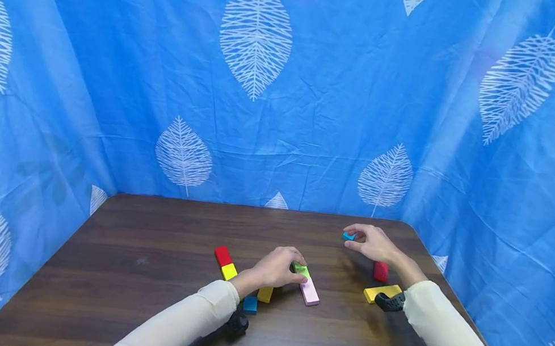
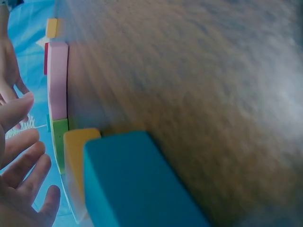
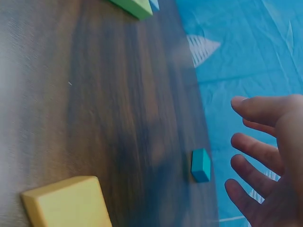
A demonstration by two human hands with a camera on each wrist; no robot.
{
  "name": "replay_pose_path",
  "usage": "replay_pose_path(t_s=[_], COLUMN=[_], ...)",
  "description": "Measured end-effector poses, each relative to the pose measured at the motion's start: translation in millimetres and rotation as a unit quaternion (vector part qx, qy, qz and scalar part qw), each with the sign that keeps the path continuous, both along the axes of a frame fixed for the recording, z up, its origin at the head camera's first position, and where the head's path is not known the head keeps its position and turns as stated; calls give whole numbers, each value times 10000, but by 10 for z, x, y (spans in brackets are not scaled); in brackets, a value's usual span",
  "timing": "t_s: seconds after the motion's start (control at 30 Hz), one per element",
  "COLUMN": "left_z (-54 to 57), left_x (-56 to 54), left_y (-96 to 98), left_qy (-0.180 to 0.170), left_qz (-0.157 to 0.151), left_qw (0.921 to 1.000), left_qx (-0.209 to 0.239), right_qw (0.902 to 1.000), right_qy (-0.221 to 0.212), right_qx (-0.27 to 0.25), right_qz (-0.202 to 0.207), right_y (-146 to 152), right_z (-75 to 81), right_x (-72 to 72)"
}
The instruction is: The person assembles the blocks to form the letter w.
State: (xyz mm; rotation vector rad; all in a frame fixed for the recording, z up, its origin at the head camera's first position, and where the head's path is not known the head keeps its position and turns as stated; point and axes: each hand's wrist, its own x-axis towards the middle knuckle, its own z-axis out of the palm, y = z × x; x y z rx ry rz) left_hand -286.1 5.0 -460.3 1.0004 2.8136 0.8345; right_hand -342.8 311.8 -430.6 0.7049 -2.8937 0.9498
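Observation:
Near the middle of the table, a green block (image 1: pixel 301 269) and a pink block (image 1: pixel 309 292) lie end to end. My left hand (image 1: pixel 273 267) hovers over the green one; in the left wrist view its fingers are spread and hold nothing. Toward the far right edge sits a small blue block (image 3: pixel 201 165). Over it is my right hand (image 1: pixel 369 242), fingers loosely bent, with a gap to the block in the right wrist view. Close beneath my left wrist are an orange-yellow block (image 1: pixel 265 294) and a larger-looking blue block (image 2: pixel 137 179).
A red block (image 1: pixel 222 256) and a yellow block (image 1: pixel 229 271) form a line left of my left hand. By my right wrist lie another red block (image 1: pixel 380 271) and a yellow block (image 1: pixel 381 293). A blue leaf-patterned curtain (image 1: pixel 289 117) hangs behind the brown table (image 1: pixel 145 249).

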Motion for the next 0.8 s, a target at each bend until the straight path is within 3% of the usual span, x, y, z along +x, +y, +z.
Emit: replay_pose_path(t_s=[0.37,0.6,0.8], left_z=[-27,-39,-46], left_x=[-37,-53,-66], left_y=[31,21,37], left_qy=[96,295,231], left_qz=[26,-26,13], left_qw=[9994,9981,9985], left_qx=[-347,-536,-506], right_qw=[9985,9956,9921], right_qy=[-52,-422,-659], right_qx=[308,491,738], right_qz=[-441,-682,-777], right_y=[104,140,163], right_z=[-100,-183,-310], right_x=[-207,-281,-355])
